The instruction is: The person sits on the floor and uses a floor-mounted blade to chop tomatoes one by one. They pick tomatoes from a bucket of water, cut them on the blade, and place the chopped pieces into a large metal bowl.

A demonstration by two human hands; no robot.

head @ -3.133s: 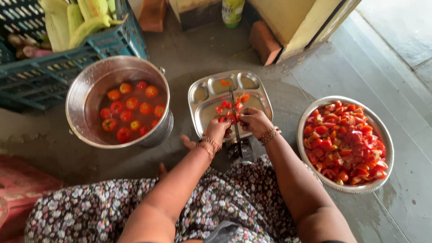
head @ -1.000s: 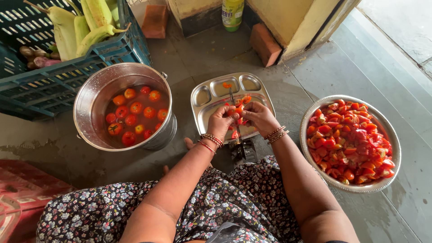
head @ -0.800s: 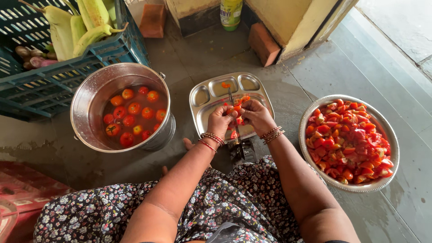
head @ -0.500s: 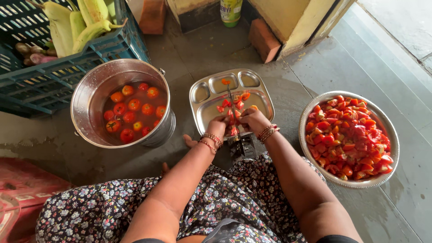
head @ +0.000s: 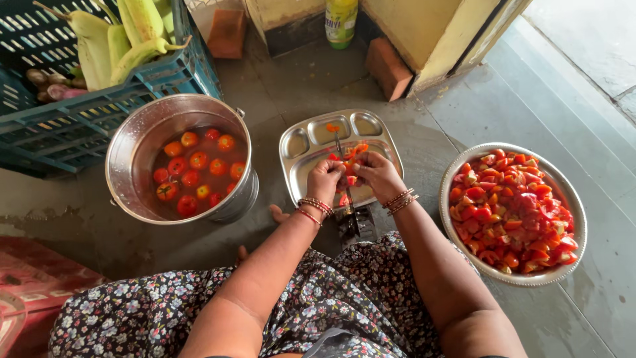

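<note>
From the head camera, both my hands have drawn a little nearer to me along the upright floor blade [head: 343,174] than a moment ago, so the tomato [head: 350,180] between them looks to be further down the edge, the cut under way. My left hand [head: 324,180] is closed on the tomato's left side, fingers curled. My right hand [head: 375,174] is closed on its right side, thumb on top. The tomato sits over the compartmented steel tray [head: 311,142] on the floor, with cut pieces [head: 356,149] just beyond it. To my left stands the pot of whole tomatoes in water [head: 192,169]; to my right, the bowl of chopped tomatoes [head: 511,213].
</note>
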